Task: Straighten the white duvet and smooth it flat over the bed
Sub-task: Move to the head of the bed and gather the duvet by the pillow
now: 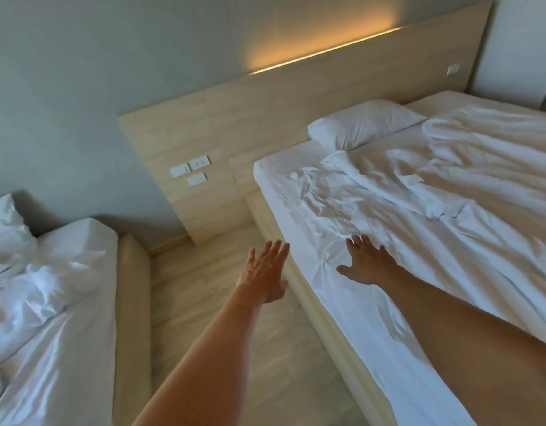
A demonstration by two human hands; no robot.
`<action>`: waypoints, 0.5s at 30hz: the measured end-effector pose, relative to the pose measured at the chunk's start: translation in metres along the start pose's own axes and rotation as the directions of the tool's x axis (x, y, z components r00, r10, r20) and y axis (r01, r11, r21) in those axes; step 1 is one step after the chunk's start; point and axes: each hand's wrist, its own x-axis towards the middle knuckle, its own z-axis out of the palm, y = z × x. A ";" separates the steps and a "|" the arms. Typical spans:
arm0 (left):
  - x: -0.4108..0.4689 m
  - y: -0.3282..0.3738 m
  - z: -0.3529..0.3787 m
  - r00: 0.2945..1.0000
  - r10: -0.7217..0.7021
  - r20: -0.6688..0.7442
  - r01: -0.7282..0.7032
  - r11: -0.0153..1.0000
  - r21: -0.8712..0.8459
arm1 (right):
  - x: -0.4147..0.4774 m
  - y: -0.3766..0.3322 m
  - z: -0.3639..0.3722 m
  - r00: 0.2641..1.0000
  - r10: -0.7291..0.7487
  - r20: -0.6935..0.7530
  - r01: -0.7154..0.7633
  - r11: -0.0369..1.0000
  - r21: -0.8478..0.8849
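The white duvet (468, 192) lies rumpled across the right-hand bed (333, 309), bunched in folds toward the pillow (362, 123) at the headboard. My right hand (368, 261) rests palm down with fingers spread on the wrinkled white fabric near the bed's left edge. In the air over the floor gap, just left of that edge, my left hand (265, 270) hovers with fingers extended and nothing in it.
A second bed (81, 302) with crumpled white bedding stands at the left, across a strip of wooden floor (222, 327). A wooden headboard panel (265, 118) with switches and a socket (190, 170) runs along the grey wall.
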 end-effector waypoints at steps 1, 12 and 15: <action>0.012 -0.013 -0.003 1.000 0.007 0.017 -0.008 1.000 0.009 | 0.015 -0.007 -0.005 1.000 0.005 0.012 -0.005 1.000 0.006; 0.163 -0.144 -0.034 0.999 0.049 0.008 -0.050 0.998 0.046 | 0.170 -0.058 -0.058 0.997 0.059 -0.047 -0.059 0.998 0.005; 0.217 -0.174 -0.039 0.994 0.104 -0.011 -0.104 0.994 0.037 | 0.216 -0.063 -0.069 0.990 0.131 -0.058 -0.130 0.991 0.013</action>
